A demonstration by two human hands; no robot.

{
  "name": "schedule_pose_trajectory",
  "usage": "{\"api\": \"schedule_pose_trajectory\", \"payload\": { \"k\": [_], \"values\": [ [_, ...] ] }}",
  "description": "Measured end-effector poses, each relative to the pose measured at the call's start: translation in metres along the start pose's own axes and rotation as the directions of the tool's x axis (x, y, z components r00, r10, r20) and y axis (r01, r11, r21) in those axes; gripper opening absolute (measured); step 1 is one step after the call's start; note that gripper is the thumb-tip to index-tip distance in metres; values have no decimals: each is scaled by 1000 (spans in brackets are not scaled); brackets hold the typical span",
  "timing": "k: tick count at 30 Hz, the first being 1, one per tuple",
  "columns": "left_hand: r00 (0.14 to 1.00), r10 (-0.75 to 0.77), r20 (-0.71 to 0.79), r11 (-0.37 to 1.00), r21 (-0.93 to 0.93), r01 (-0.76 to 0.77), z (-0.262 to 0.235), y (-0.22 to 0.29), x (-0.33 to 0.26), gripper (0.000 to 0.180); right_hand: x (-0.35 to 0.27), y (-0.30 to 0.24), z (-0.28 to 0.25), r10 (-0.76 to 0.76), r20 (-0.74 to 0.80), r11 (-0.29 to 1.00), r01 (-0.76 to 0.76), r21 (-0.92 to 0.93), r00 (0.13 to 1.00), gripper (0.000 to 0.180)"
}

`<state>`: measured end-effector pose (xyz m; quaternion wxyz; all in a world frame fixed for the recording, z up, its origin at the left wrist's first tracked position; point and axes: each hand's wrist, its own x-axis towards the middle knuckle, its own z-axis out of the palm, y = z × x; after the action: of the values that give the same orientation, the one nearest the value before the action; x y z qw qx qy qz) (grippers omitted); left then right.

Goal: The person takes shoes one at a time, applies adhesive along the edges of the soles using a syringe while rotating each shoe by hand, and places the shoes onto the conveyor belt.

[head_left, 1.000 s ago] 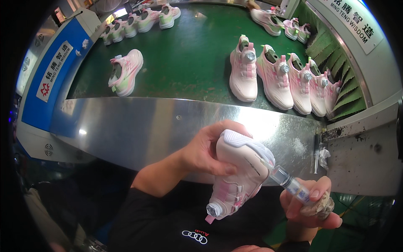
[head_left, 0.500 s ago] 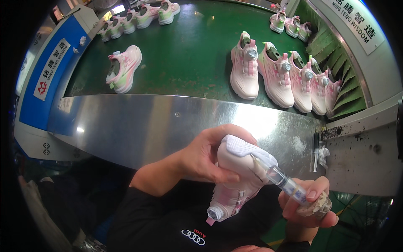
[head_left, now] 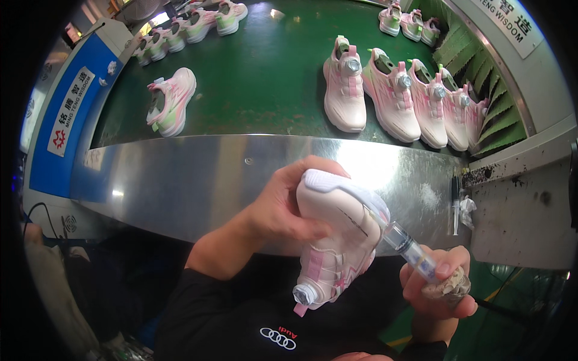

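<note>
My left hand (head_left: pixel 274 207) is wrapped round a pale pink and white sneaker (head_left: pixel 338 231), thumb on the upper. The shoe is tipped with its toe up and away from me and its dial lace knob (head_left: pixel 305 293) low and near. A clear syringe (head_left: pixel 410 249) is in my right hand (head_left: pixel 419 290), its thin end at the seam between white sole and upper on the shoe's right side. Whether the tip touches is too small to tell. A crumpled beige wad (head_left: pixel 448 286) is also in my right hand, against the syringe's rear end.
A metal ledge (head_left: pixel 198 174) fronts the green conveyor belt (head_left: pixel 259 90). Several matching sneakers (head_left: pixel 388 99) stand right, others far left and far right; a single sneaker (head_left: pixel 173 102) is left. Another syringe (head_left: pixel 455 198) lies beside crumpled paper (head_left: pixel 466 212) at the ledge's right end.
The sneaker has turned in my left hand, showing more of its upper. The syringe's end has shifted along the sole seam, from near the toe farther down the shoe's side.
</note>
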<state>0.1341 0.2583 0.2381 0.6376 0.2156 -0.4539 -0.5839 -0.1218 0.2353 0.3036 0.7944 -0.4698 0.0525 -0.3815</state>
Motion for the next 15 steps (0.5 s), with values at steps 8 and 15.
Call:
{"api": "schedule_pose_trajectory", "payload": {
  "k": [8, 15],
  "values": [
    [993, -65, -94, 996, -59, 60, -6, 2, 2, 66, -16, 15, -14, -35, -78, 999, 37, 30, 996, 62],
    [962, -103, -254, 992, -94, 81, -11, -1, 4, 65, -27, 27, -25, -34, -98, 999, 33, -10, 995, 63]
  ]
}}
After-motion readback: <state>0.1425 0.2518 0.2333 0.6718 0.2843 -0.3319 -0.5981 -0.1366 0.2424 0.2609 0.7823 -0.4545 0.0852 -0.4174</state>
